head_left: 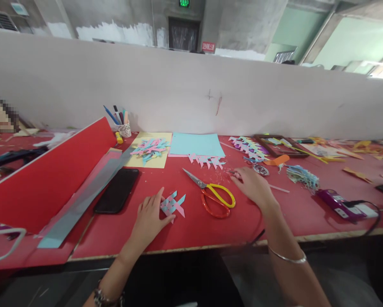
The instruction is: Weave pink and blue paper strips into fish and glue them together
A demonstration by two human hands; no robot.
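Observation:
My left hand (149, 215) rests on the red table, thumb and fingers closed around the edge of a small woven paper fish (169, 205) in pink and light blue. Its pointed tail strips stick out to the right. My right hand (253, 185) is farther off on the right, fingers bent down at the tabletop around something small and dark that I cannot make out. Between the hands lie scissors (214, 194) with one yellow and one red handle, blades pointing away to the left. A row of pink and blue paper fish (207, 161) lies just beyond them.
A black phone (117, 190) and long paper strips (82, 204) lie left, beside an upright red board (55, 175). Behind are a pen cup (124, 128), a strip pile (150, 148) and blue paper (196, 144). A purple device (340, 205) with cables sits right. A white partition (178, 89) closes the back.

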